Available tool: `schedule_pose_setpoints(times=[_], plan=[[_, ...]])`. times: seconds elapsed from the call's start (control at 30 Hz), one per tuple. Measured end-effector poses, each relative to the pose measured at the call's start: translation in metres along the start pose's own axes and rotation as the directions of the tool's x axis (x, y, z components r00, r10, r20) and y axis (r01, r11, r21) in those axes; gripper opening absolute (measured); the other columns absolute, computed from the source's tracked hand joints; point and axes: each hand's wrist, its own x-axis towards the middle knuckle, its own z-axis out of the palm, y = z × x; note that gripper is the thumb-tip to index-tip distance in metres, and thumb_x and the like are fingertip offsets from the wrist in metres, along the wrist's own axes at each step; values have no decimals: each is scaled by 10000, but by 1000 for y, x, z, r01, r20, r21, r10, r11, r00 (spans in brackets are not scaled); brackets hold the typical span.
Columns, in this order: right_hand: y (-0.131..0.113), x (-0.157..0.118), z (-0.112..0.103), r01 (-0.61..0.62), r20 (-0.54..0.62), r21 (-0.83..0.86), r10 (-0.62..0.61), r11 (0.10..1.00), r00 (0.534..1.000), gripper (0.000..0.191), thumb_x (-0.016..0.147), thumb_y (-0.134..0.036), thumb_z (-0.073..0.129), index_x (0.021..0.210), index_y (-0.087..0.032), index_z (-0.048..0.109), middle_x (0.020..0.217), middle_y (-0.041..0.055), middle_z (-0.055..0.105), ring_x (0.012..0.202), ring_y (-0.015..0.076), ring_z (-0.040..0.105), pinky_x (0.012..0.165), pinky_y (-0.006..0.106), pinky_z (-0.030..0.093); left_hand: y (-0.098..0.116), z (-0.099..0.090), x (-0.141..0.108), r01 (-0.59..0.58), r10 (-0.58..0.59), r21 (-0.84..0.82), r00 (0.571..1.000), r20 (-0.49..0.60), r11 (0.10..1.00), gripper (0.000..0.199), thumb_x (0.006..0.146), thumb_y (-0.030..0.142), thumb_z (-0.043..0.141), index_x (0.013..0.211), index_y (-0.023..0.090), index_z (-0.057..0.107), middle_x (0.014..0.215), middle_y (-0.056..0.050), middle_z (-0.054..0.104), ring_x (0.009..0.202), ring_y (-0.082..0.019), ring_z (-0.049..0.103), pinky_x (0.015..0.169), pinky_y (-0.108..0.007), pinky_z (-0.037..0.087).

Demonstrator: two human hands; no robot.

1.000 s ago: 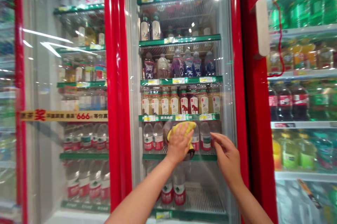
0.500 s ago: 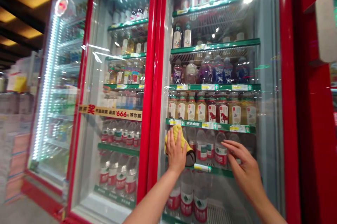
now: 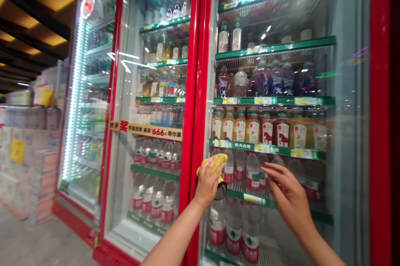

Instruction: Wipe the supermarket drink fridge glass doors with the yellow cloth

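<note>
My left hand point(image 3: 207, 180) presses a yellow cloth point(image 3: 220, 161) with a dark edge to the glass door point(image 3: 281, 226), near the door's red frame. Its fingers bend over the cloth, and part of it is hidden under them. To the right, my right hand point(image 3: 289, 197) is raised in front of the same glass with nothing in it. Its fingers stretch out to the left, apart from the thumb; whether the fingertips touch the glass I cannot tell. Behind the pane, water bottles point(image 3: 252, 174) with red and white labels stand on the shelf level with both hands.
A red door frame point(image 3: 200, 103) divides this door from the cooler door point(image 3: 120, 199) on the left, which bears a printed strip point(image 3: 146, 129). Shelves hold several rows of tea bottles point(image 3: 240, 126) and other drinks. Stacked boxes point(image 3: 48, 186) stand at the far left on the floor.
The view has shifted, so the coolers sit further right in the picture. My left hand and the cloth have slid left across the glass towards the red frame. My right hand stays raised.
</note>
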Motion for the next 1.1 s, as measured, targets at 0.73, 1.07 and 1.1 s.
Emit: schedule_pose_setpoints(times=[0.73, 1.07, 1.1], plan=[[2, 1, 39, 66, 50, 9, -66, 998, 997, 273, 940, -327, 548, 1067, -317, 790, 1224, 87, 718, 1126, 271, 675, 938, 424, 561, -62, -25, 117, 125, -89, 211, 981, -174, 969, 596, 895, 93, 536, 1468, 253, 508, 1599, -110, 401, 1491, -285, 359, 1245, -502, 325], [0, -10, 56, 92, 80, 52, -96, 994, 992, 273, 934, -258, 554, 1059, -314, 790, 1176, 70, 736, 1084, 238, 705, 898, 368, 578, -56, -25, 23, -51, 68, 251, 996, -60, 967, 614, 924, 112, 513, 1506, 298, 463, 1651, -47, 350, 1531, -240, 302, 1218, -434, 373], [-2, -7, 54, 89, 75, 53, -93, 995, 993, 272, 935, -257, 553, 1057, -313, 790, 1180, 70, 733, 1090, 240, 702, 904, 374, 574, -58, -29, 46, -40, 55, 242, 997, -55, 969, 597, 929, 125, 513, 1501, 290, 472, 1650, -53, 354, 1532, -243, 301, 1222, -442, 363]])
